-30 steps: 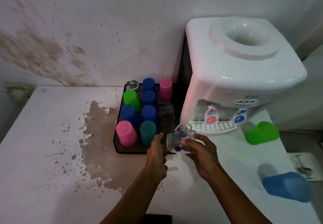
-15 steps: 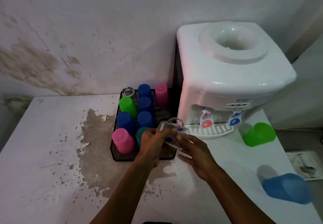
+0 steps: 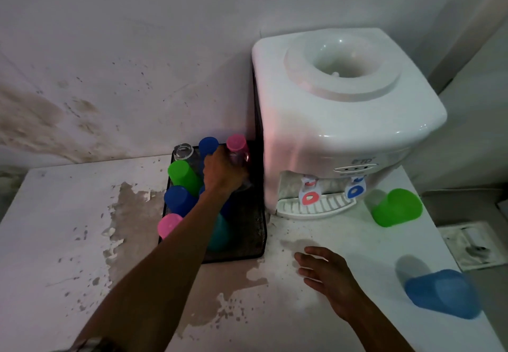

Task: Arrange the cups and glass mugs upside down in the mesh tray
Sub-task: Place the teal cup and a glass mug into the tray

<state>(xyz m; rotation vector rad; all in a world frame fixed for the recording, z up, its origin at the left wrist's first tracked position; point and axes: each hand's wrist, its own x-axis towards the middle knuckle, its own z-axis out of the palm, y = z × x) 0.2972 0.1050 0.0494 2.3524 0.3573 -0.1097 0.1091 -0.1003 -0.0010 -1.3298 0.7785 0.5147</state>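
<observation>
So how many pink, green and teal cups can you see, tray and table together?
Pink cups: 2
Green cups: 2
Teal cups: 1
Total: 5

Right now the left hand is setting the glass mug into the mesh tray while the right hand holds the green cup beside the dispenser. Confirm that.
Not quite. The right hand holds nothing: in the head view it hovers open over the table, apart from the green cup, which lies beside the dispenser. The left hand is indeed on the glass mug in the mesh tray.
</observation>
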